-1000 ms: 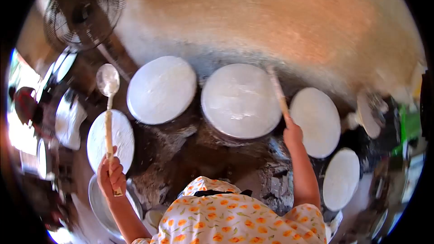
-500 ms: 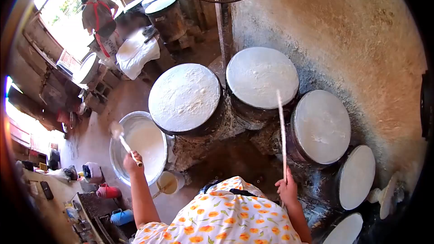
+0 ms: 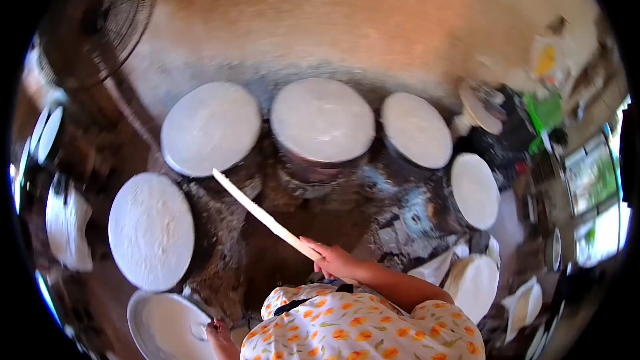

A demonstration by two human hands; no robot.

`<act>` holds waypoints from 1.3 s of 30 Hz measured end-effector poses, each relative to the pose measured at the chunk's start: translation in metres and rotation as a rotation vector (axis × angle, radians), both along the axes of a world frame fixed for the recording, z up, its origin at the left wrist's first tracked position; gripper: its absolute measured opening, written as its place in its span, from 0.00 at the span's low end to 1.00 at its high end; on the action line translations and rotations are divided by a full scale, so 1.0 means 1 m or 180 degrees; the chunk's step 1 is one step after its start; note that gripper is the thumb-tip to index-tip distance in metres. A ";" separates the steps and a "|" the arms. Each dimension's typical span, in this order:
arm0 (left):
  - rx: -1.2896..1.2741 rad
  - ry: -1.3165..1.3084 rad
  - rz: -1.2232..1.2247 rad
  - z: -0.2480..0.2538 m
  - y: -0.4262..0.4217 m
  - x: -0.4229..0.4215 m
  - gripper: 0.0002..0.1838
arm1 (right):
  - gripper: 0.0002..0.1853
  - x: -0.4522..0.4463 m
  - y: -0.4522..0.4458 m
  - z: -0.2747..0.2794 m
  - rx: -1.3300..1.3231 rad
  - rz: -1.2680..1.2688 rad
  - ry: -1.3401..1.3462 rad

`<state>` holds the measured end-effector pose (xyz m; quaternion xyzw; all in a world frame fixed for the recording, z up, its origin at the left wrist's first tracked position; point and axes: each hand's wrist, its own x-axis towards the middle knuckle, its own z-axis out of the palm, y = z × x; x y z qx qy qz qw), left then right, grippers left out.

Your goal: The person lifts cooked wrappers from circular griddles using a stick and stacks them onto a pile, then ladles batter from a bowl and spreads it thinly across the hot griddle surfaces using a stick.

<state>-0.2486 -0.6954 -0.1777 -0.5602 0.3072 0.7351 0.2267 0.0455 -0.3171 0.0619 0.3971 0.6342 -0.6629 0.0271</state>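
In my right hand is a long, flat wooden stick, slanting up and left toward the drums. Its tip is by the near edge of a drum's round white top. My left hand is low at the basin's right side, closed on the handle of a ladle whose head is in or just over the white liquid. The wide metal basin is partly cut off by the lower edge. Beside it stands a drum with a bumpy white top.
More white-topped drums curve along the stained wall. At the right lies a round pale stack with white cloth. A fan stands at upper left, and a green object at upper right.
My view has swung right, so the drums appear further left. The ladle has come down into or near the basin's liquid. The stick has tipped from upright to leaning left.
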 end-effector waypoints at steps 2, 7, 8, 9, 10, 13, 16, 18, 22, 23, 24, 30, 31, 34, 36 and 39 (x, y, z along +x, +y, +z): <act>0.0263 0.1007 -0.1038 -0.001 0.016 0.001 0.09 | 0.36 0.023 -0.004 0.000 0.0057 -0.0333 0.0046; -0.0195 0.0967 -0.1632 -0.045 0.088 -0.020 0.11 | 0.37 0.102 -0.002 0.004 0.0115 -0.1239 0.0122; -0.0480 0.0905 -0.1801 -0.029 0.118 -0.017 0.11 | 0.37 0.121 -0.003 0.005 0.0181 -0.1458 0.0138; -0.0480 0.0913 -0.2282 -0.016 0.148 -0.016 0.07 | 0.38 0.142 -0.003 0.009 0.0124 -0.1726 0.0114; -0.0481 0.0944 -0.2765 -0.002 0.178 -0.016 0.05 | 0.38 0.165 -0.003 0.006 0.0123 -0.1852 0.0142; 0.0757 0.0908 -0.2749 -0.087 0.225 -0.025 0.05 | 0.40 0.239 -0.004 -0.015 0.0524 -0.2713 -0.0147; 0.0486 0.1287 -0.3055 0.058 0.325 0.093 0.06 | 0.32 0.311 0.005 -0.045 0.2421 -0.3033 -0.1136; 0.0802 0.1440 -0.3472 0.051 0.350 0.111 0.07 | 0.26 0.356 0.017 -0.061 0.2632 -0.3059 -0.1405; 0.1124 0.0941 -0.3867 0.088 0.399 0.177 0.08 | 0.09 0.408 0.041 -0.055 0.3064 -0.3628 -0.1713; 0.0896 0.1089 -0.4135 0.109 0.409 0.200 0.08 | 0.09 0.419 0.046 -0.049 0.2686 -0.3925 -0.1785; 0.0646 0.1232 -0.4397 0.125 0.417 0.215 0.09 | 0.09 0.430 0.048 -0.045 0.2653 -0.3968 -0.1784; 0.1526 0.2480 -0.5716 0.202 0.499 0.301 0.15 | 0.07 0.456 0.031 -0.040 0.2225 -0.5077 -0.1659; 0.1745 0.2717 -0.5911 0.206 0.520 0.315 0.16 | 0.07 0.449 0.023 -0.041 0.2195 -0.5140 -0.1659; 0.2262 0.3401 -0.6426 0.204 0.589 0.365 0.17 | 0.11 0.432 -0.013 -0.081 0.2295 -0.5308 -0.1807; 0.2417 0.4212 -0.6791 0.192 0.638 0.402 0.13 | 0.08 0.407 -0.035 -0.060 0.1943 -0.5302 -0.1963; 0.2422 0.5313 -0.6870 0.158 0.710 0.468 0.15 | 0.08 0.375 -0.076 -0.055 0.2044 -0.5450 -0.2193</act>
